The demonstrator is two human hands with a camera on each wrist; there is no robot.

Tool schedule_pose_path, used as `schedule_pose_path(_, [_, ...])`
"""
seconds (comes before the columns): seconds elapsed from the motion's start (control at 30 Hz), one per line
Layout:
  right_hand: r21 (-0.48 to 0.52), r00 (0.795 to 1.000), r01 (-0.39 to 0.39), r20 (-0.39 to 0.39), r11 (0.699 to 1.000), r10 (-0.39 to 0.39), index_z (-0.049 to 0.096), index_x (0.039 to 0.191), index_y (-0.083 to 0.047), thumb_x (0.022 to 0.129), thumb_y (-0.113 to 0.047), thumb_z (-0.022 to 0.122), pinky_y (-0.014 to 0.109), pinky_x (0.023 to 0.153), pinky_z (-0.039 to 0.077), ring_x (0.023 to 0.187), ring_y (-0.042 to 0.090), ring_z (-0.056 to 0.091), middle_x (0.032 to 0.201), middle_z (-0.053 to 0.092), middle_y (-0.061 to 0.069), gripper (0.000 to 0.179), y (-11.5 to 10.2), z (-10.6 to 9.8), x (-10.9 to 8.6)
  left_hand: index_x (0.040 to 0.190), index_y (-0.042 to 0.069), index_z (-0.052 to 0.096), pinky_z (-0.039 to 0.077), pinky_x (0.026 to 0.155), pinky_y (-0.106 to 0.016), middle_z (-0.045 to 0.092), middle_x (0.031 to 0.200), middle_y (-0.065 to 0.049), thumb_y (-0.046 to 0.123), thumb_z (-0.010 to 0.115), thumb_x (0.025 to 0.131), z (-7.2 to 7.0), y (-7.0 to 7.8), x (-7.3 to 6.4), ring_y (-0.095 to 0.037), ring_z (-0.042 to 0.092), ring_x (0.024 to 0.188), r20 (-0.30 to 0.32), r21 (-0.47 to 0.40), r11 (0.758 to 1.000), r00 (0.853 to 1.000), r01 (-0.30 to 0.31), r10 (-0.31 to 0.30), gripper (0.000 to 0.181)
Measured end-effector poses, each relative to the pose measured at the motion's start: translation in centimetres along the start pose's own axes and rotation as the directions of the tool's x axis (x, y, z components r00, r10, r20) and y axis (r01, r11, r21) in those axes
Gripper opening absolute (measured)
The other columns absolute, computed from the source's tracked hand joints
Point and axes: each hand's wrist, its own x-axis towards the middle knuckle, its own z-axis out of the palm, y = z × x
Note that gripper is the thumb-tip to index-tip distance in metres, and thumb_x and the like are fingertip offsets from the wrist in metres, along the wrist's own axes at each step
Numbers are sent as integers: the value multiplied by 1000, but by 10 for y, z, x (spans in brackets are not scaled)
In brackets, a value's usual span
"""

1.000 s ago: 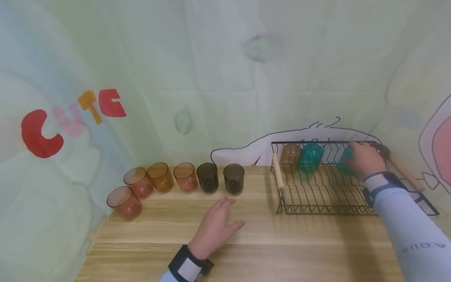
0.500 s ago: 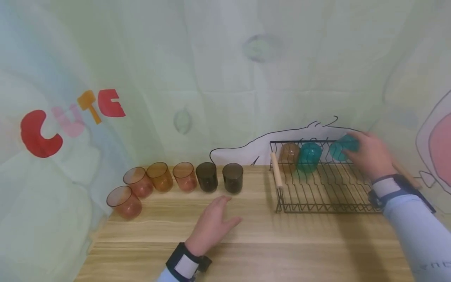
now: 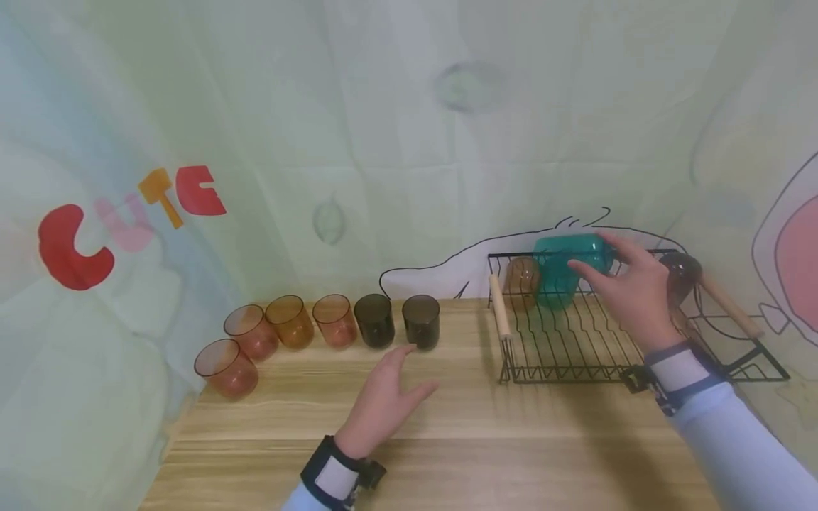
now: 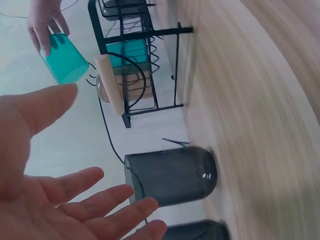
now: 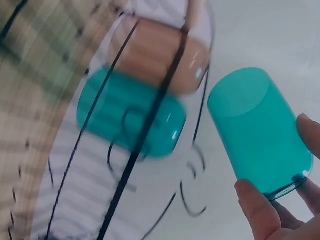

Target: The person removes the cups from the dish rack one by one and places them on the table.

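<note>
A table (image 3: 486, 454) holds a wire rack (image 3: 562, 382). Above the rack, the right hand (image 3: 629, 291) grips a teal cup (image 5: 260, 130) near its base; left of the rack, the left hand (image 3: 380, 408) extends relaxed fingers. Six cups (image 3: 335, 323) stand upright left of the rack.

In the right hand (image 3: 633, 291), a glossy, glass-like cup (image 5: 260, 135); below it, a matt metal rack (image 4: 145, 35) with smooth wooden handle (image 3: 500, 306); under the left hand (image 3: 377, 410), a wood-grained table (image 3: 460, 468).
</note>
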Motion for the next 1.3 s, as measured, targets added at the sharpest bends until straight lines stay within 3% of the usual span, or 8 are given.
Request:
schedule_pose_path(0.3, [150,999,-11,32,989,7,50,133,-23,75,-52,71,27,68,52,105,17,55,124,55,-1,68,-32,34,-34,137,15,41,38,96,-36,44,137,-1,59,61,81,-1,4,-1,-18,44,120,14,-226,974,1000,8,-5,74])
schedule_pose_path(0.5, [265,1000,18,9,964,-21,51,131,-21,73,-47,74,20,68,50,108,16,52,125,52,-3,67,-54,55,-53,136,13,42,38,96,-32,45,136,-5,57,60,82,-4,9,2,-20,47,118,24,-309,950,999,34,-28,72])
schedule_pose_path(0.7, [325,996,94,-22,941,-91,51,127,-17,72,-41,77,21,66,50,110,16,49,124,49,-4,65,-73,69,-71,136,10,43,43,91,-31,48,133,-7,57,60,83,-1,12,7,-17,50,114,42,-416,903,994,108,-99,72])
schedule_pose_path(0.8, [338,991,130,-17,932,-132,50,125,-13,72,-38,78,25,66,51,110,16,47,123,47,-3,65,-81,75,-79,136,8,42,44,89,-31,49,131,-8,58,59,83,-1,15,8,-15,51,112,48,-512,846,989,145,-140,75])
schedule_pose_path(0.93, [342,984,166,2,925,-177,50,122,-14,71,-35,79,28,69,51,111,16,44,123,44,-2,62,-86,80,-89,135,4,42,47,85,-34,52,127,-10,58,59,83,0,20,13,-17,53,109,78,-663,728,983,176,-167,77])
schedule_pose_path(1.03, [313,973,214,17,925,-231,49,119,-14,71,-36,79,29,71,51,114,16,42,126,42,1,60,-89,83,-96,133,2,43,47,84,-37,52,126,-12,57,58,85,0,23,15,-21,55,107,104,-741,647,983,180,-155,74])
schedule_pose_path(1.23, [230,910,403,-2,886,-414,53,114,-11,71,-31,80,31,77,50,115,23,43,129,40,10,55,-94,87,-107,132,-2,40,45,88,-43,51,125,-17,55,54,88,-2,28,19,-27,56,107,180,-841,497,977,214,-117,73])
schedule_pose_path(1.3, [204,889,450,-13,870,-457,54,113,-10,70,-31,80,32,80,49,114,25,44,130,41,11,54,-95,88,-108,133,-2,38,44,88,-46,52,123,-19,54,53,90,-2,29,20,-29,56,106,207,-872,434,974,226,-92,72])
